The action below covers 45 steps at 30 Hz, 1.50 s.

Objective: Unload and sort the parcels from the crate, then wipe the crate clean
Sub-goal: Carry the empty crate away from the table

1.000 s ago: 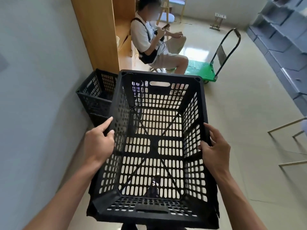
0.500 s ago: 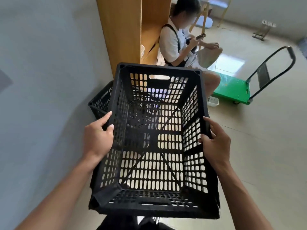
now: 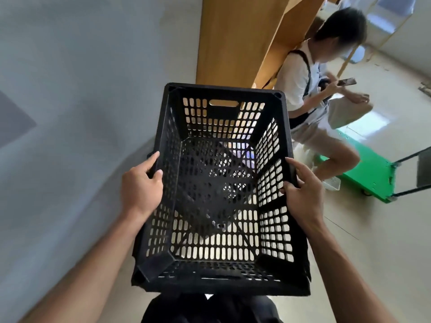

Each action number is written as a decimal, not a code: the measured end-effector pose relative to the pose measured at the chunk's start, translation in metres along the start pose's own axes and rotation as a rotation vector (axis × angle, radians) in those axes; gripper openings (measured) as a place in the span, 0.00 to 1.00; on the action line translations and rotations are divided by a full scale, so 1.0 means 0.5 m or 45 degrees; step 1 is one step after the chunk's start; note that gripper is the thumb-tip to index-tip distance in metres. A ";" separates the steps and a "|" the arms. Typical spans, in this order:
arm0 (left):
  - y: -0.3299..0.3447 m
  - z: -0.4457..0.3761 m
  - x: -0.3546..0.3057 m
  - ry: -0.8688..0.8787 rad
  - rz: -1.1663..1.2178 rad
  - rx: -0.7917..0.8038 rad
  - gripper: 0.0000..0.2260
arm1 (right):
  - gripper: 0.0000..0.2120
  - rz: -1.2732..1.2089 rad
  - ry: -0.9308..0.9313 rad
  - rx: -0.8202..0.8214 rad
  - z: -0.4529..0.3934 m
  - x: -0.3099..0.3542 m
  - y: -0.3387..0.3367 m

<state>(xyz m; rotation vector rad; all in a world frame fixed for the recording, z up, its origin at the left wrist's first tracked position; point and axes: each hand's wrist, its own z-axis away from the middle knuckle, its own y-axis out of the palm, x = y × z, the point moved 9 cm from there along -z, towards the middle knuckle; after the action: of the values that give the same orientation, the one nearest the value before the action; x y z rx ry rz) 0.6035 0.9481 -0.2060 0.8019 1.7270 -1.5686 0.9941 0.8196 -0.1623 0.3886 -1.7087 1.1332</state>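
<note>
Nearest the camera, both bare forearms reach forward and up from the lower corners to a black slotted plastic crate (image 3: 219, 194), held off the floor in front of the person's dark-clothed body. The left hand (image 3: 141, 186) grips the crate's left rim at mid-length, thumb hooked over the top edge and fingers curled on the outer wall. The right hand (image 3: 303, 194) holds the right rim opposite it, fingers wrapped over the edge and thumb on the inside wall. The crate is tipped with its open top toward the camera and holds nothing; pale floor shows through its slots.

Beyond the crate's far rim stands a tall wooden cabinet (image 3: 231, 38), with a grey wall to the crate's left. To the crate's far right a seated person (image 3: 310, 94) looks at a phone, and behind them sits a green platform trolley (image 3: 368, 180).

Compared with half a second ago, the second black crate by the wall is now hidden behind the held one, and the seated person appears closer.
</note>
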 end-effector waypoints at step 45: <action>0.282 0.016 -0.017 -0.889 -0.046 -0.583 0.25 | 0.43 0.179 -0.231 1.090 -0.639 -0.137 0.392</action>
<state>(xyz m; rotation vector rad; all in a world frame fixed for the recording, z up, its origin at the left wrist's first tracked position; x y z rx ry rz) 0.7222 0.9531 -0.2827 -0.0187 1.4709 -1.1931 1.0666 1.1663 -0.3029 0.9235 -1.3309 1.9628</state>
